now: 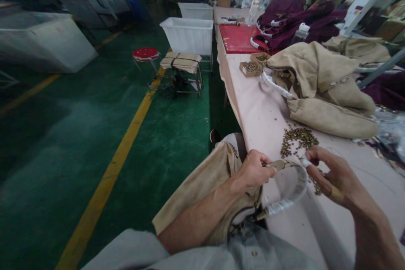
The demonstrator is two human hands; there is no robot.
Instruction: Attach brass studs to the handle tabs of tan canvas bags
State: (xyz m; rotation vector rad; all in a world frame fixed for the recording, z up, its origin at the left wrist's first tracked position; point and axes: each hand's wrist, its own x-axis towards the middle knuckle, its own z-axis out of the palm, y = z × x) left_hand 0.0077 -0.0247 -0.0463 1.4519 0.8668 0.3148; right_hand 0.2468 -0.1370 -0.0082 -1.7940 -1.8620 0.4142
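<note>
Floor: through my head feed I see green floor [171, 122] with a yellow line [123, 152] running along it.
Table: the long table [259, 109], under a pale cover, fills my right side; a red board [237, 38] lies toward its far end.
Bins: a white plastic bin [190, 36] stands beside the table, with another behind it.
Bags on the table: a beige bag [322, 76] slumps near a heap of purple bags [284, 17], with wrapped handles showing.
Bag in work: the lap bag [202, 190], also beige, lies across the wearer's legs at the table's near edge, its curved handle [303, 181] raised over the tabletop and partly wrapped in whitish film.
Stools: a red round stool [145, 54] and a padded stool [181, 62] stand on the floor left of the table.
Left hand: I have the left hand [257, 169] closed, thumb and fingers gripping the handle's flat end.
Right hand: the right hand [332, 175] is at the curve's far side, fingers bent; I cannot tell whether they pinch anything.
Boxes: two small open boxes [250, 68] of metal pieces sit beside the beige bag.
Studs: loose brass-coloured studs [297, 140] lie scattered just beyond the handle, some near the right hand.
</note>
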